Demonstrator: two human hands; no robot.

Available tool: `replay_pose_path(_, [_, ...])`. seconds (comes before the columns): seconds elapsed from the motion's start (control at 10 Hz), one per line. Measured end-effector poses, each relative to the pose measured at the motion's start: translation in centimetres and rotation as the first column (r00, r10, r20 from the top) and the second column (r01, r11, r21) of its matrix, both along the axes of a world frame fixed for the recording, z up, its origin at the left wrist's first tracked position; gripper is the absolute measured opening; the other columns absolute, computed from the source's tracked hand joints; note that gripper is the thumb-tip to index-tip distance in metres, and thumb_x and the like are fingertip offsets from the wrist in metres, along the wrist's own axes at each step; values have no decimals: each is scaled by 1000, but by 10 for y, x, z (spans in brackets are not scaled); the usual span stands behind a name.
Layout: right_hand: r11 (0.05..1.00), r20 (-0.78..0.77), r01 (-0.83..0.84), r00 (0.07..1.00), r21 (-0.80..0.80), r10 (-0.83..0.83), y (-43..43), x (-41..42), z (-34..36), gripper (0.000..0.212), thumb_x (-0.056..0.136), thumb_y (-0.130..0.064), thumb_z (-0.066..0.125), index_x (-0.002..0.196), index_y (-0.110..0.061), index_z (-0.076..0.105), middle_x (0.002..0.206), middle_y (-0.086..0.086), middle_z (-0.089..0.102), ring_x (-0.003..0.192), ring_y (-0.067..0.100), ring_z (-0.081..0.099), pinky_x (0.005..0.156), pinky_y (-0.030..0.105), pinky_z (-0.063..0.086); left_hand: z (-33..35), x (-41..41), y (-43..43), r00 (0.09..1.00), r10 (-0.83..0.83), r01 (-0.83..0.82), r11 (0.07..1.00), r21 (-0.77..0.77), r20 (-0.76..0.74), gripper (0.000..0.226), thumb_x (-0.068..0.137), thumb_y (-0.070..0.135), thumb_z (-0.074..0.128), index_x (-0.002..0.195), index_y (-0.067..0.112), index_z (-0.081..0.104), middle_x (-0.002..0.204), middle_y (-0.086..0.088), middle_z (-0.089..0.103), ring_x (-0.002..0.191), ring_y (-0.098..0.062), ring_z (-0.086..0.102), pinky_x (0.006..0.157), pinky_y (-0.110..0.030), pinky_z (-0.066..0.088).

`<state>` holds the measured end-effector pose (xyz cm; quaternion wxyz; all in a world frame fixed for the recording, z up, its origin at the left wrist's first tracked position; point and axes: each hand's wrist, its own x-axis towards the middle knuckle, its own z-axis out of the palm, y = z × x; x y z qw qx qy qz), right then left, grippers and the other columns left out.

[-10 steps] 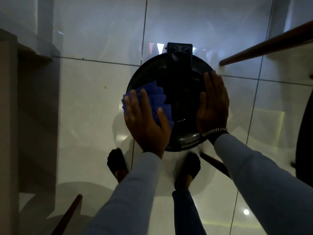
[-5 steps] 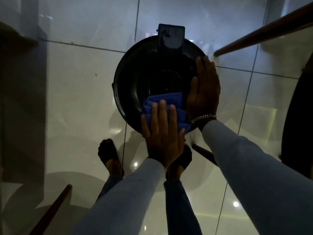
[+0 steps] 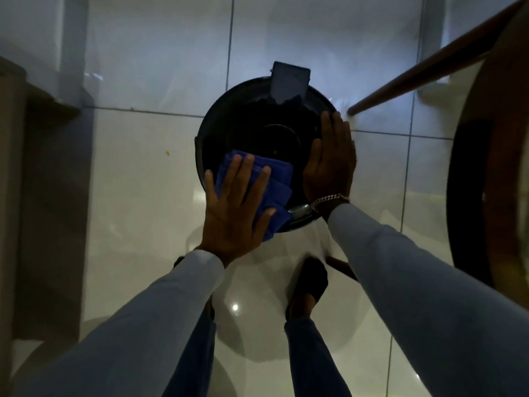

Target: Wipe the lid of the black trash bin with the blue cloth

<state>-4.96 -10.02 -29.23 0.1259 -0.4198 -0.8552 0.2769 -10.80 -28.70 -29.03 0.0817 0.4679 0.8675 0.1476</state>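
The round black trash bin lid lies below me on the tiled floor, with a rectangular hinge block at its far edge. My left hand presses flat, fingers spread, on the folded blue cloth, which covers the lid's near-left part. My right hand lies flat along the lid's right rim, fingers together, a metal bracelet at the wrist.
My two feet in dark shoes stand just behind the bin on glossy white tiles. A wooden table leg slants in from the upper right, and a round dark table edge fills the right side. Wooden furniture lines the left.
The cloth under my left hand swept from the lid's left side to its near middle, then back toward the near-left rim. My right hand stayed on the right rim.
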Motion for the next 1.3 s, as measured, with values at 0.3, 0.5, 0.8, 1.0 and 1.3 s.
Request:
replay_pose_path(0.3, [909,-23,284,952,-305,-305,-71,47,64,36,92,-35,57,121,-13,52,110,8,61,108,31,58,86,34,49,66,-4,18,511,605,-770,637,14,610,59,81,-5,50,138,3,39,140,-22,43,131,-36,42,112,-41,34])
replay_pose_path(0.5, [429,211,478,818,-766,-535,-138,41,74,65,74,-46,76,125,-21,45,114,-3,53,98,16,53,80,25,44,86,-20,11,160,634,-718,601,-352,756,49,78,-2,66,123,8,52,125,-19,58,105,-29,57,93,-43,51])
replay_pose_path(0.8, [640,-154,301,818,-707,-555,-71,47,215,55,71,-16,82,120,-16,58,107,-8,62,96,5,59,74,15,50,218,-29,48,-113,195,-621,752,-222,974,43,82,-7,59,114,21,61,110,-9,69,100,-34,66,70,-46,59])
replay_pose_path(1.0, [755,-377,399,686,-520,-622,10,122,320,49,74,-2,77,114,-22,59,107,-16,63,95,2,63,77,24,56,312,37,147,104,31,-512,859,27,994,40,79,-2,67,110,22,62,105,-4,71,97,-22,70,84,-44,58])
replay_pose_path(1.3, [653,-42,536,755,-535,-655,112,182,287,41,80,-12,73,119,-11,57,115,8,61,110,32,57,85,32,44,355,100,219,104,21,-143,990,-6,994,31,91,14,58,119,25,50,123,4,58,106,-9,60,85,-19,48])
